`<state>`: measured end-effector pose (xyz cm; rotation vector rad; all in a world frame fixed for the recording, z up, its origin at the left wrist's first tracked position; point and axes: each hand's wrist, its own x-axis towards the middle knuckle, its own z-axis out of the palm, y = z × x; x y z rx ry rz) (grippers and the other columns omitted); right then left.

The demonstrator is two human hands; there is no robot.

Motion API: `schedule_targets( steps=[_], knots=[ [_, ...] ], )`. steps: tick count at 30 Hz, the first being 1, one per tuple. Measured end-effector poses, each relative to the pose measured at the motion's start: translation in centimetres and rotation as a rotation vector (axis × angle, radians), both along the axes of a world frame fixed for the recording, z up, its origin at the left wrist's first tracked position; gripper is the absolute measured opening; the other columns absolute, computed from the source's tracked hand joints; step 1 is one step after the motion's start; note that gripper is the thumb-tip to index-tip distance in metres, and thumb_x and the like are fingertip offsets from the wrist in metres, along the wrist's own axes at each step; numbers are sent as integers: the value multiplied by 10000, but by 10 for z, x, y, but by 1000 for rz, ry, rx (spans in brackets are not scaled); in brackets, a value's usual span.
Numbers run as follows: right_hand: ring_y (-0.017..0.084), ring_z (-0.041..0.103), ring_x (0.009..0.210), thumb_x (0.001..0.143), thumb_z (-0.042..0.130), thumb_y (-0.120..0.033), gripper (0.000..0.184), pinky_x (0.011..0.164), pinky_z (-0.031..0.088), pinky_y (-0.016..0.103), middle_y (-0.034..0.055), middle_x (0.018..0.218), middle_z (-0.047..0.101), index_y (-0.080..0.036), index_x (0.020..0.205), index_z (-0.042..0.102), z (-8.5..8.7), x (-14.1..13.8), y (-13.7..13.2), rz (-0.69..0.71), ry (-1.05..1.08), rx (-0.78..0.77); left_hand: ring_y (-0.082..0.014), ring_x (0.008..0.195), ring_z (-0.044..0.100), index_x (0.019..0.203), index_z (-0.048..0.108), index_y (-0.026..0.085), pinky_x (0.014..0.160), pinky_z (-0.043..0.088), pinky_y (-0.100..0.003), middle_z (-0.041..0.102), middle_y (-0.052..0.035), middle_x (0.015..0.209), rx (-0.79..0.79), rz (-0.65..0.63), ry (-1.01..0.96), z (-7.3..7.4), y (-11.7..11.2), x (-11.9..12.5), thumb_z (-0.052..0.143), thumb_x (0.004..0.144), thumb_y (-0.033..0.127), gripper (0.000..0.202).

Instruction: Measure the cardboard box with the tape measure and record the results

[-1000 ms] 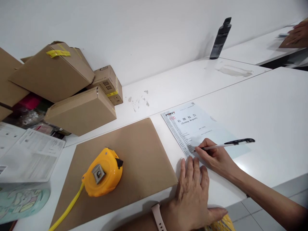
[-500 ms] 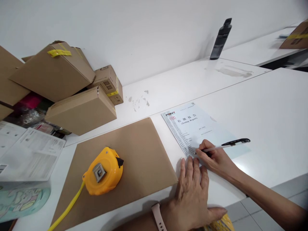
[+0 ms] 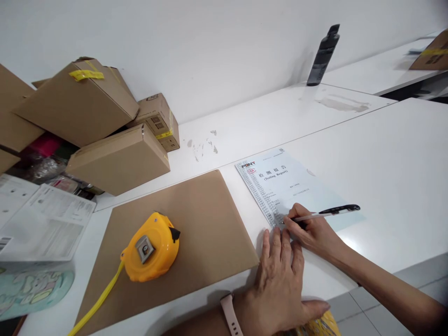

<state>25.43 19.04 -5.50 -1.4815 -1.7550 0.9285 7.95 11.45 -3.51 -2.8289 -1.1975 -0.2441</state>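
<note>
A black-and-clear pen (image 3: 327, 212) is pinched in my right hand (image 3: 315, 233), its tip down at the lower left part of a pale blue printed report (image 3: 290, 182). My left hand (image 3: 280, 284) lies flat with fingers stretched, fingertips at the report's lower edge and its wrist in a pink band. To its left, a yellow tape measure (image 3: 152, 247) rests on a flat piece of brown cardboard (image 3: 206, 224), its yellow strap trailing toward the front edge. The pen's tip is partly hidden by my fingers.
Brown cardboard boxes (image 3: 115, 161) are piled at the left against the wall. White printed sheets (image 3: 52, 224) and a pale green patterned object (image 3: 35, 289) lie at the left edge. A dark bottle (image 3: 322, 58) stands at the back right of the white table (image 3: 392, 158).
The upper end of the pen has shifted slightly left and down as my right hand moves a little. My left hand stays in place. The whole view has shifted very slightly.
</note>
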Motion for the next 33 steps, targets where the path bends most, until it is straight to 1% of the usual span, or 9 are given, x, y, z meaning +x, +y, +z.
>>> schedule_targets(
  steps=[8,13,16,22,26,33],
  knots=[
    [134,370,506,902,576,-408,264,489,318,291,-48,552,447,-257,706,485,4,0,1,16,6,1,-389,1475,422,1496,416,-1,1219,318,-520,502,-272,1532,-6,-6,11,3,1,-1,240,977,757,936],
    [135,376,499,888,589,-433,295,477,316,290,-46,543,440,-259,678,476,9,-2,1,-9,11,10,-394,1494,392,1499,414,0,1222,310,-527,483,-287,1542,-18,6,16,1,0,-1,251,971,765,944],
    [138,380,509,905,582,-452,310,485,324,294,-43,561,440,-259,681,488,7,-1,1,-31,14,13,-402,1503,371,1501,414,7,1225,307,-534,468,-291,1551,-38,5,13,0,-1,-1,257,964,776,950],
    [141,366,513,935,549,-470,308,492,312,301,-46,573,436,-261,716,492,0,1,1,-23,-1,-4,-404,1510,354,1506,399,3,1227,311,-532,463,-299,1551,-51,2,18,0,0,-1,259,967,771,948],
    [138,357,515,944,539,-453,306,493,310,297,-51,573,420,-261,715,478,1,1,0,-7,5,-3,-398,1520,336,1524,366,1,1239,290,-530,447,-297,1563,-54,-2,25,1,0,-2,234,963,783,972],
    [131,347,518,938,540,-382,273,496,296,290,-53,571,408,-258,707,460,5,1,0,0,-6,9,-398,1509,362,1508,388,-3,1235,287,-531,467,-294,1550,-41,-5,30,2,1,-1,231,966,778,964]
  ],
)
